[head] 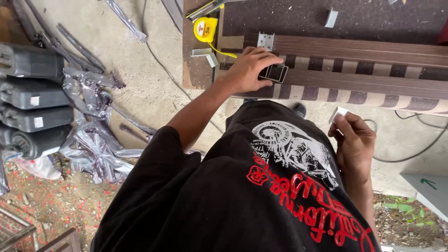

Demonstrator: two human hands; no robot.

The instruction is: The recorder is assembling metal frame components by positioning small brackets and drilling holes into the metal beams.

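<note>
Dark rectangular tube profile (354, 79) lies crosswise on bench, long axis running left–right, open end (275, 73) under left hand (249, 70) — fingers pressed flat on it, not wrapped. Right hand (354, 140) well back from that end, pinching small white bracket (338, 113). Yellow tape measure (205, 29) just beyond left hand.

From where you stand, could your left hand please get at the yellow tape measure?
Probably yes: the left hand rests on the dark profile end, and the tape measure lies close beyond it with nothing between.
</note>
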